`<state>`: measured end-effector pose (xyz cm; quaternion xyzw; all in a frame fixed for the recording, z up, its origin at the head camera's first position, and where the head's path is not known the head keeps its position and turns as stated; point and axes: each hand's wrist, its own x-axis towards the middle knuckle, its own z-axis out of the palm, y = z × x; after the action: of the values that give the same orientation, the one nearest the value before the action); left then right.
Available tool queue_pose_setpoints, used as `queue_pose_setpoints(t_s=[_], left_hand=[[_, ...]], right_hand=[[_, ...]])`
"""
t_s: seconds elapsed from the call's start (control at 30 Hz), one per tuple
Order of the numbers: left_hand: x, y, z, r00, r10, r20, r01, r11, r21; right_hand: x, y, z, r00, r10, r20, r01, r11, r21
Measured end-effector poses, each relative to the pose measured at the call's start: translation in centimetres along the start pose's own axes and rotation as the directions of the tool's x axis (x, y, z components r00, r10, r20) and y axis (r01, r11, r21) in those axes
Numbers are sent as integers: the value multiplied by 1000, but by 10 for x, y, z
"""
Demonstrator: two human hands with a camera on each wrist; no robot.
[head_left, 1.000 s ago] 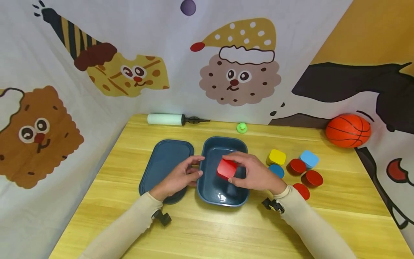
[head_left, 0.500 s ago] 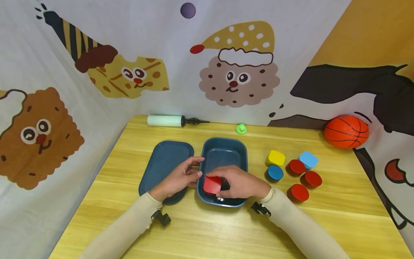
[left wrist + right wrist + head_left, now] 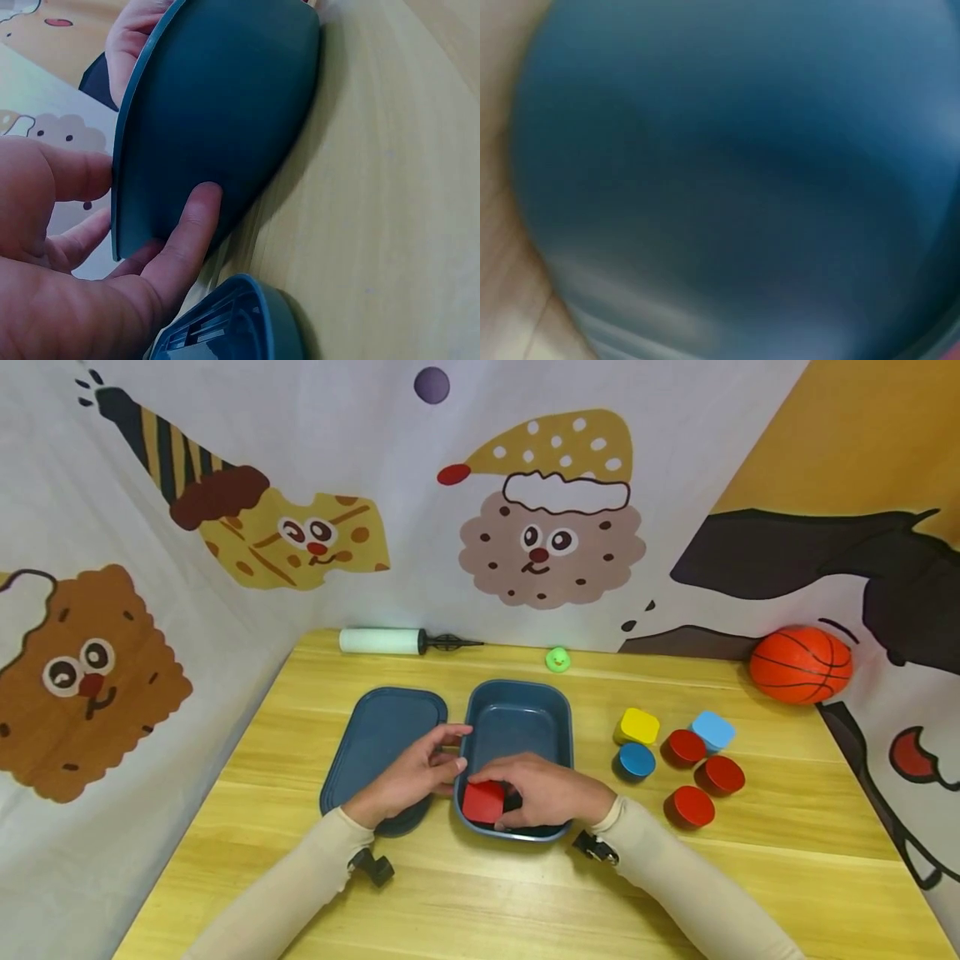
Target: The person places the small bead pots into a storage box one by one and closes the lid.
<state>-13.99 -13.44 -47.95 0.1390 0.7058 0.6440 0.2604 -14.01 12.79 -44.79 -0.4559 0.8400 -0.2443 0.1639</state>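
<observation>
Head: right hand (image 3: 551, 791) holds red block (image 3: 482, 804) in box (image 3: 519, 731), near-left edge, room beyond

Wood-grain table (image 3: 480, 893).
On it I log: blue container (image 3: 517, 727), lid (image 3: 382, 735), hand pump (image 3: 381, 642), green duck (image 3: 557, 660), basketball (image 3: 801, 665), six coloured blocks (image 3: 683, 749).

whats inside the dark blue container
In the dark blue container, a red block at the near left corner, gripped by the right hand. That hand covers part of the inside; anything beneath it can't be seen.
</observation>
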Motion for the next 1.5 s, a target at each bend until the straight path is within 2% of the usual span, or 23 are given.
queue_pose_setpoints(t_s=[0.17, 0.33, 0.43, 0.6, 0.83, 1.0, 1.1, 1.33, 1.43, 1.5], left_hand=[[2, 1, 0, 1000, 4, -2, -4, 1000, 0], [1, 2, 1, 1000, -3, -9, 3, 1000, -6], [0, 1, 2, 1000, -11, -17, 11, 1000, -7], [0, 0, 2, 999, -25, -26, 25, 1000, -14], [1, -1, 1, 1000, -18, -23, 18, 1000, 1], [1, 0, 2, 999, -36, -27, 36, 999, 9], [0, 1, 2, 999, -42, -29, 42, 999, 11], [-1, 2, 2, 999, -44, -26, 45, 999, 10], [-1, 2, 2, 999, -46, -27, 46, 999, 11], [-1, 1, 2, 999, -42, -26, 42, 999, 11]], right_hand=[[-4, 0, -6, 999, 26, -33, -24, 998, 64], [-13, 3, -14, 992, 16, -128, -1, 993, 117], [-21, 5, -20, 980, 15, -200, 8, 993, 115], [-37, 7, -35, 949, 84, -303, -48, 991, 126], [-65, 18, -57, 882, 137, -451, -72, 985, 158], [-83, 31, -66, 839, 170, -518, -105, 983, 153], [-95, 36, -73, 810, 202, -550, -151, 979, 137], [-133, 54, -86, 713, 330, -619, -291, 942, 168], [-151, 64, -91, 686, 370, -627, -334, 925, 180], [-163, 70, -95, 663, 417, -622, -379, 903, 202]])
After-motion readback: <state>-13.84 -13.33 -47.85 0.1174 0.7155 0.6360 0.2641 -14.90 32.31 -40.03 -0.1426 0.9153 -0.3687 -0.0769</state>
